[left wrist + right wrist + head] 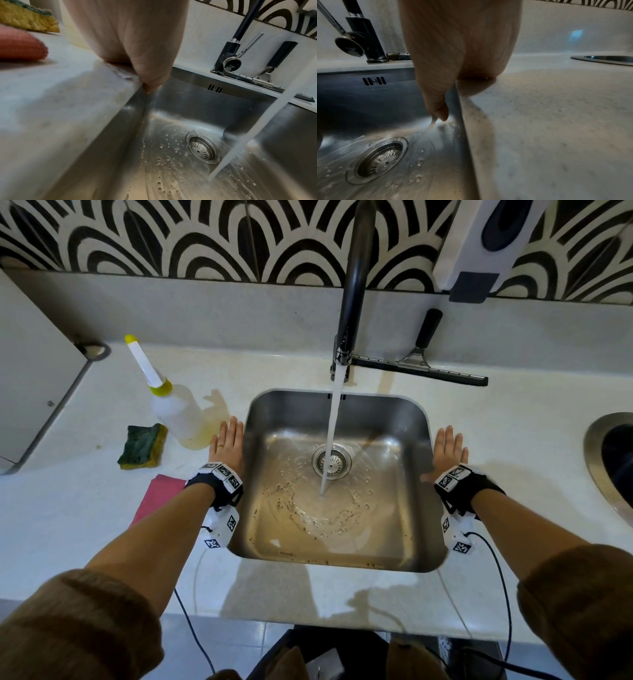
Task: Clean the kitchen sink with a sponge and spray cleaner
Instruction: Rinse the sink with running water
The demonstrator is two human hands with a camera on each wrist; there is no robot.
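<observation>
Left hand (228, 441) and right hand (448, 447) lie flat, fingers straight, holding nothing, on the counter (513, 422) flanking the sink (260, 419) rims; tap (352, 285) running.

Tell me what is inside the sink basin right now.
Inside the sink: a water stream falling from the faucet, landing just in front of the drain strainer, plus shallow water with bubbles and brownish specks. No dishes. Below the strainer is hidden.
</observation>
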